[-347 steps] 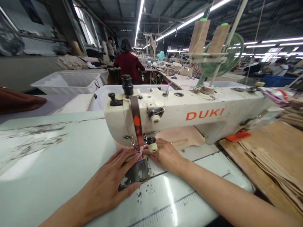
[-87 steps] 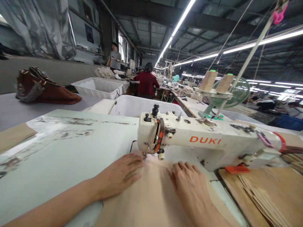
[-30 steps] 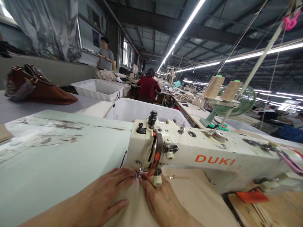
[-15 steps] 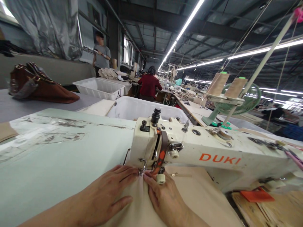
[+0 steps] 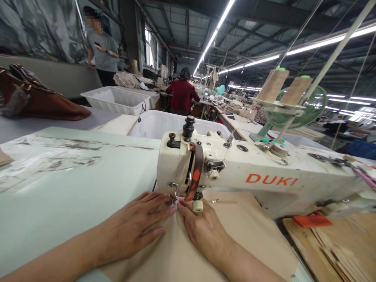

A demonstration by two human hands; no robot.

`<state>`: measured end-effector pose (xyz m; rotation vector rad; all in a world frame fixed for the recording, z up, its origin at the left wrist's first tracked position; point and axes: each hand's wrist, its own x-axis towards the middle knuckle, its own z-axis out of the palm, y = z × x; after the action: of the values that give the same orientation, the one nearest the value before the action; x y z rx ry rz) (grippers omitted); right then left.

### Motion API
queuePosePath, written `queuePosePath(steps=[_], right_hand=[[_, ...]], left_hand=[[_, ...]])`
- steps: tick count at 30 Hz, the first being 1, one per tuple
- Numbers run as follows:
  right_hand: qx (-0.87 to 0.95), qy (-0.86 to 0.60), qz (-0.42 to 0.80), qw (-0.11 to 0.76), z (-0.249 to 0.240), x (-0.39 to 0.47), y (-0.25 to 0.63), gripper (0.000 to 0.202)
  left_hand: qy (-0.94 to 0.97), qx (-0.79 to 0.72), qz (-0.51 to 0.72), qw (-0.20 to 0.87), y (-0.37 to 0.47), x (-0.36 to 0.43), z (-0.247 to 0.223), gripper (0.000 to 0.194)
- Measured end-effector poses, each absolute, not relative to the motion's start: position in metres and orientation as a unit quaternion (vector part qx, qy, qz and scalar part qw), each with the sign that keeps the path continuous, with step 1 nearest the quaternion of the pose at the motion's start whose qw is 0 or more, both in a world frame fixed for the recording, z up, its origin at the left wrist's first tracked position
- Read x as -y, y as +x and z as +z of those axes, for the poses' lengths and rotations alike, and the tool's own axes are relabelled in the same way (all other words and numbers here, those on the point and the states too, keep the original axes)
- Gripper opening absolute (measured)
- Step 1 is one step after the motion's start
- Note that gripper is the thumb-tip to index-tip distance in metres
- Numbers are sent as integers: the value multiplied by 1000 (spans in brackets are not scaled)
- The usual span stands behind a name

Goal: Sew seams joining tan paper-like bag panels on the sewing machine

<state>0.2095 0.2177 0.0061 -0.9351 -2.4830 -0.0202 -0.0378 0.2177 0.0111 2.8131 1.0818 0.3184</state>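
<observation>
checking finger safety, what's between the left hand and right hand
In the head view, the presser foot and beige fabric lie between left hand and right hand.

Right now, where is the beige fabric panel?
In the head view, the beige fabric panel lies at the lower centre, partly beneath the left hand and right hand, its far part under the DUKI sewing machine's arm.

Smooth, matt, cloth-like sheet (image 5: 249, 227), glossy-painted sewing machine (image 5: 229, 170), shiny tabletop (image 5: 117, 176) with flaked patches (image 5: 70, 161)
</observation>
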Motion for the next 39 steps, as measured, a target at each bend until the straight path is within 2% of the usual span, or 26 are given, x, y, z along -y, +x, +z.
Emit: queuePosePath(steps=[10,17,22,27,31,35,39], right_hand=[[908,-339,-7,246,6,-216,212,37],[900,-352,-14,255,5,-217,211,37],[865,-431,-48,251,1,-192,203,36],[850,-463,-18,250,1,-140,203,42],[809,-537,-23,238,2,-117,244,45],[749,-618,-41,234,-9,-110,311,54],[730,-640,2,241,-16,-104,352,58]], left_hand=[[932,-335,134,47,-37,-218,12,51],[934,-340,103,30,-35,-218,16,49],[929,-352,110,41,-38,-186,16,60],[935,-338,84,71,-55,-125,24,75],[928,-360,57,72,-67,-94,30,78],[931,-361,51,15,-73,-79,27,75],[936,-343,61,-48,-75,-74,24,74]])
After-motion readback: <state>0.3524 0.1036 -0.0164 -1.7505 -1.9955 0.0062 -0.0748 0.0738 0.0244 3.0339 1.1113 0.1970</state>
